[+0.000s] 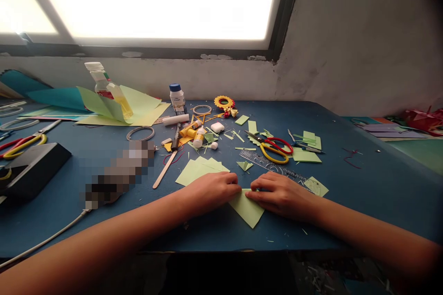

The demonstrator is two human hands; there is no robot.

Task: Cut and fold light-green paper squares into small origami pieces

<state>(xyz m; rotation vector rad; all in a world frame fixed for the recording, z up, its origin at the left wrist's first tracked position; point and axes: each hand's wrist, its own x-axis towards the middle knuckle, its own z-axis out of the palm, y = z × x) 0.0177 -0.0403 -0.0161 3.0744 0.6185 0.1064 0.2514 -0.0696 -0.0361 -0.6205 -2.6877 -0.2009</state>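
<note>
Pinching green paper (248, 211) at its top edge between closed fingertips of left hand (212, 191) and right hand (281, 193), near the front edge of the counter (367, 184). Folded only partway, judging by 1 loose corner pointing forward. Cut already, going by scissors (276, 149) and offcuts (306, 155) behind.

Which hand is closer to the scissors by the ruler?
Right. The right hand lies just on the near side of the scissors; the left hand sits farther off, to their left.
</note>
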